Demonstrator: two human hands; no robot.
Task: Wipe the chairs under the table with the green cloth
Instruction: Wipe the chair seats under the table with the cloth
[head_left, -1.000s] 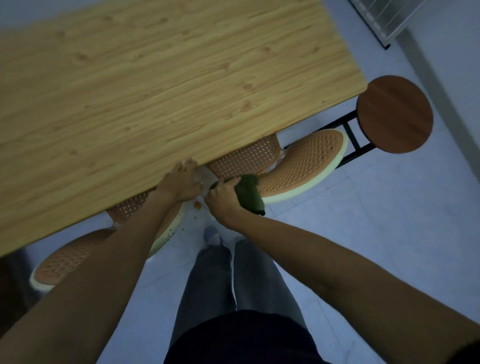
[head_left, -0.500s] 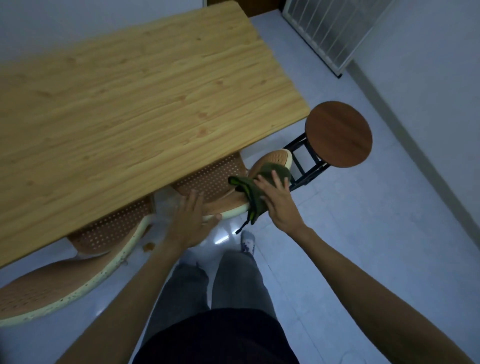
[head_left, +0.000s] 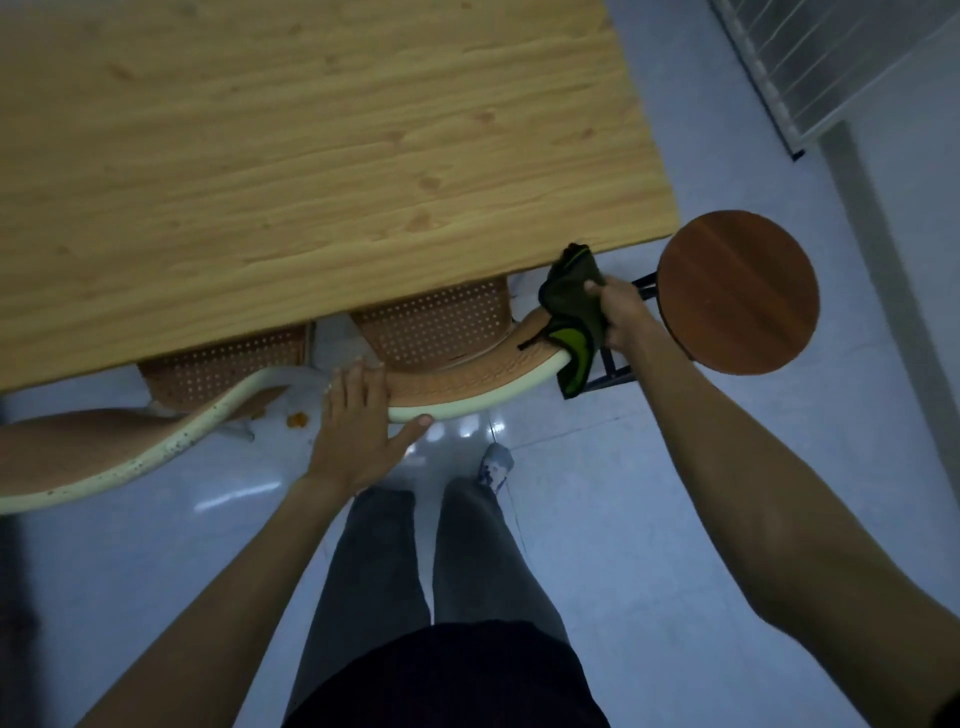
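Note:
Two orange perforated chairs with cream rims are tucked under the wooden table (head_left: 311, 156). The right chair (head_left: 467, 384) shows its curved backrest top; the left chair (head_left: 104, 457) curves off to the left. My left hand (head_left: 358, 421) rests on the right chair's backrest rim, thumb under the cream edge. My right hand (head_left: 621, 317) presses the dark green cloth (head_left: 571, 306) on the right end of that backrest; a bright green corner hangs over the rim.
A round brown stool (head_left: 737, 291) on a black frame stands just right of the cloth. An orange scrap (head_left: 297, 419) lies on the pale tiled floor between the chairs. My legs and a shoe (head_left: 496, 465) are below. A white grille (head_left: 831, 67) leans far right.
My right hand has carried the cloth rightwards along the backrest to its right end. My left hand has settled on the backrest rim, gripping the cream edge. The camera view shifted.

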